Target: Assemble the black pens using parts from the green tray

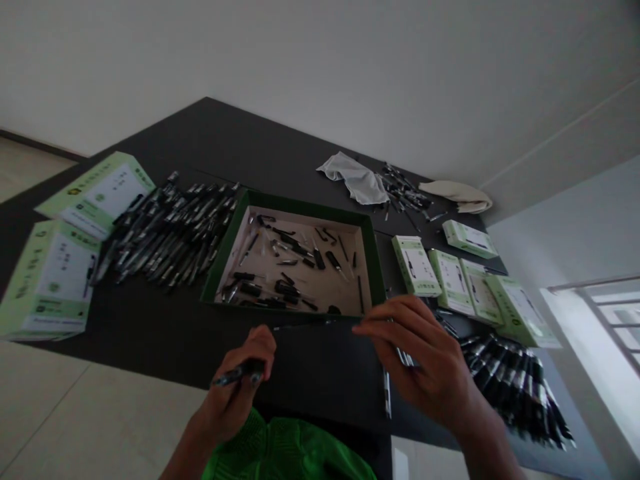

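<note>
Pen (237, 373) lying crosswise, pinched in left hand (243, 380) | thin refill (305, 325) reaching rightward, right hand (420, 360) pinching its end by tray's (295, 313) near edge

I see bare table (165, 333) open before the green tray (295, 200); pen heap (170, 230) blocks left, 4 small boxes (463, 277) and pens (515, 387) block right.

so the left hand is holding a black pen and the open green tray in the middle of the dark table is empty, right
Not quite. The left hand does hold a black pen, and the open green tray does sit in the middle of the dark table, but the tray is not empty: the head view shows small black and silver pen parts scattered over its pale floor.
</note>
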Demonstrator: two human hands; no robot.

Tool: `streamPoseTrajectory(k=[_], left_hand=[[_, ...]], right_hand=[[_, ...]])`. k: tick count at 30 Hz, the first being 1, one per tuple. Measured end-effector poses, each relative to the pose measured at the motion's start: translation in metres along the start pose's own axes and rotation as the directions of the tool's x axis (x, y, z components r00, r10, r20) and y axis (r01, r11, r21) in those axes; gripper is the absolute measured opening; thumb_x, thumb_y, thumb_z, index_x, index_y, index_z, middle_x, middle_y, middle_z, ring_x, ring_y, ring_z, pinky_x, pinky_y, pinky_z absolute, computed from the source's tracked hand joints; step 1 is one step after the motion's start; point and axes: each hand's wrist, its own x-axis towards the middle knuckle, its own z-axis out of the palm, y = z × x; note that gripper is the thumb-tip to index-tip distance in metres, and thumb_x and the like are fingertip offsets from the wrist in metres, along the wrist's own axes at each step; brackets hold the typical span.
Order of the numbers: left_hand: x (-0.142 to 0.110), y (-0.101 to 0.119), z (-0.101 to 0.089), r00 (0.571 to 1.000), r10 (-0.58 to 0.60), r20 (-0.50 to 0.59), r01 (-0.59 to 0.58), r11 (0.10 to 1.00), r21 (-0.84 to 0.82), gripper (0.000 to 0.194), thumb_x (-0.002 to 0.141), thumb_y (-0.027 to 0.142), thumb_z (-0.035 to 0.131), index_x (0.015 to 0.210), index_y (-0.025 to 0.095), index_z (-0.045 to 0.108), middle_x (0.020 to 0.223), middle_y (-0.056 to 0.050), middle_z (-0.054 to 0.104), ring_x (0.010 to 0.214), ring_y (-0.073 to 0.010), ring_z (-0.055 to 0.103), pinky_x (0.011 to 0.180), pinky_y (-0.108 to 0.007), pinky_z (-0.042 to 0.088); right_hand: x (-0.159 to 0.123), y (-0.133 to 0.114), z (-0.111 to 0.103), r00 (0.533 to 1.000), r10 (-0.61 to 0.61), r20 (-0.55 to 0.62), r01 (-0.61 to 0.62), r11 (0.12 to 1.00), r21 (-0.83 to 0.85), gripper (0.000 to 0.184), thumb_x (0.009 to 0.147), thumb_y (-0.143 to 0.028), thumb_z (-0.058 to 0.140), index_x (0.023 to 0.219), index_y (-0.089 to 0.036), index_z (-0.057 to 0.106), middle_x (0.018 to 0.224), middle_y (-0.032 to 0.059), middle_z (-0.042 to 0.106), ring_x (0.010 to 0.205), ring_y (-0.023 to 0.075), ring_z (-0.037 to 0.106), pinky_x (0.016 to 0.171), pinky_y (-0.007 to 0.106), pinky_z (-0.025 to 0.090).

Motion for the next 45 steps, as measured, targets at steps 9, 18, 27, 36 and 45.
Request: streamPoseTrajectory(k=[9,18,27,36,45], left_hand=[[0.005,0.012,-0.007,0.963,-0.043,0.265,0.015,0.994,0.105,0.038,0.107,0.049,0.035,0.089,0.023,0.056,0.08,-0.006,0.057,0.079,-0.0241,0.052,0.075,-0.037,0.042],[0.019,0.015,0.0,0.963,0.039,0.265,-0.057,0.996,0.062,0.035,0.11,0.045,0.03,0.091,0.023,0.05,0.076,-0.001,0.049,0.075,-0.0193,0.047,0.071,-0.032,0.036],[0.016,0.01,0.0,0.954,0.037,0.297,-0.068,0.993,0.095,0.041,0.111,0.048,0.022,0.095,0.023,0.051,0.08,-0.002,0.054,0.078,-0.0188,0.048,0.076,-0.032,0.037],[0.018,0.014,0.0,0.954,0.021,0.3,-0.058,0.992,0.114,0.038,0.111,0.045,0.025,0.095,0.022,0.051,0.082,-0.002,0.055,0.078,-0.0179,0.05,0.074,-0.03,0.038],[0.017,0.008,0.0,0.961,0.043,0.275,-0.081,0.988,0.128,0.038,0.111,0.043,0.023,0.096,0.022,0.051,0.08,-0.003,0.053,0.077,-0.0198,0.05,0.074,-0.034,0.039]], right_hand=[[0.126,0.063,0.046,0.851,0.022,0.525,0.071,0.985,-0.156,0.022,0.1,-0.012,0.056,0.116,-0.017,0.071,0.114,0.0077,0.072,0.107,0.0221,0.068,0.09,0.036,0.052],[0.157,0.049,0.107,0.8,-0.098,0.592,0.257,0.948,-0.19,0.023,0.103,-0.023,0.057,0.123,-0.015,0.066,0.121,0.0114,0.064,0.107,0.0233,0.064,0.085,0.034,0.052],[0.184,0.031,0.15,0.582,-0.535,0.612,0.591,0.796,0.135,0.025,0.105,-0.019,0.05,0.123,-0.02,0.068,0.12,0.0089,0.065,0.106,0.0213,0.063,0.083,0.035,0.047],[0.179,0.019,0.163,0.566,-0.505,0.651,0.61,0.788,0.082,0.026,0.105,-0.015,0.049,0.117,-0.017,0.072,0.12,0.008,0.07,0.114,0.0229,0.063,0.086,0.036,0.049],[0.172,0.003,0.167,0.744,-0.231,0.627,0.335,0.941,-0.051,0.023,0.104,-0.018,0.052,0.101,-0.016,0.075,0.094,0.0092,0.076,0.091,0.0247,0.073,0.08,0.039,0.053]])
